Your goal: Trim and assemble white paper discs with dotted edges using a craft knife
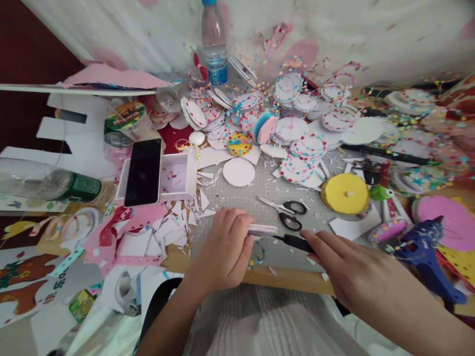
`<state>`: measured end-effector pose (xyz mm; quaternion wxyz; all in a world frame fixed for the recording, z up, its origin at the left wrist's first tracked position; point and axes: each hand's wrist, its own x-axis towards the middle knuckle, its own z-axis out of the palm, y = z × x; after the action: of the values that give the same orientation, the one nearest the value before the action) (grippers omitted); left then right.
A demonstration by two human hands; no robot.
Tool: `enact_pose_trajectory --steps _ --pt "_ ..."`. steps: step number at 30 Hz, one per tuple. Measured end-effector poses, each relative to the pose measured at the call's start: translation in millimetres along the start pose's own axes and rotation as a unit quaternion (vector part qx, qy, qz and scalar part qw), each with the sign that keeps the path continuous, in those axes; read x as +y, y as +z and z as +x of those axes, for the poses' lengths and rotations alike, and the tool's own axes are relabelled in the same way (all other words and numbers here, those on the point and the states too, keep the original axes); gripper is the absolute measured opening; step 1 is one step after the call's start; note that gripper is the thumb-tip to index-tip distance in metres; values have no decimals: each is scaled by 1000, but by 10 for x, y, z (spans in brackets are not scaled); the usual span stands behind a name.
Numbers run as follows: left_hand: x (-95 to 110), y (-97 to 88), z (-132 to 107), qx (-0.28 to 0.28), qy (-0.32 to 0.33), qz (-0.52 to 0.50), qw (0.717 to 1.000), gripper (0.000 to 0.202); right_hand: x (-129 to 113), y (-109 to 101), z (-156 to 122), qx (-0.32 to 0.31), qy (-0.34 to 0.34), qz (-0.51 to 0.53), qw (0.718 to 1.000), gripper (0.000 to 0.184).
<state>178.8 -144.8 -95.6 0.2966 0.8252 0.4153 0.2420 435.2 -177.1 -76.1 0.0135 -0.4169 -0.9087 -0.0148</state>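
Note:
Near the front edge of the table, my left hand [232, 244] is closed around a stack of white discs [262, 229], seen edge-on. My right hand [345, 264] grips a black-handled tool [297, 242] with a thin tip; its exact kind cannot be made out. That tip points left, at or very near the edge of the stack. Just beyond the tool lies a pair of black-handled scissors [287, 210], blades slightly apart, on the grey cutting mat [218, 198]. A single white disc [239, 172] rests flat farther back on the mat.
Decorated discs [297, 143] crowd the back, near an upright water bottle [214, 44]. A phone [143, 170] lies across a white box [180, 175] at left, above paper scraps [174, 225]. Rightward are a yellow round container [345, 193] and a blue glue gun [426, 257].

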Motion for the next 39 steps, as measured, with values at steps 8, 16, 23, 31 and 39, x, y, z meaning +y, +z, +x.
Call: enact_pose_trajectory --steps 8,16,23,31,39 --pt "-5 -17 10 0 -5 -6 1000 18 -89 -38 44 -3 -36 -62 997 51" --pt "-42 -56 25 3 -7 -40 999 17 -21 -73 166 -23 -43 -64 997 48" --pt "-150 -56 -58 21 -30 -77 996 20 -81 56 253 -66 20 -42 997 34" --pt "-221 -20 -125 49 -46 -94 993 21 -178 215 273 -73 53 -35 995 30" --pt "-268 -4 -164 63 -60 -103 991 19 -243 297 302 -99 71 -11 993 26"
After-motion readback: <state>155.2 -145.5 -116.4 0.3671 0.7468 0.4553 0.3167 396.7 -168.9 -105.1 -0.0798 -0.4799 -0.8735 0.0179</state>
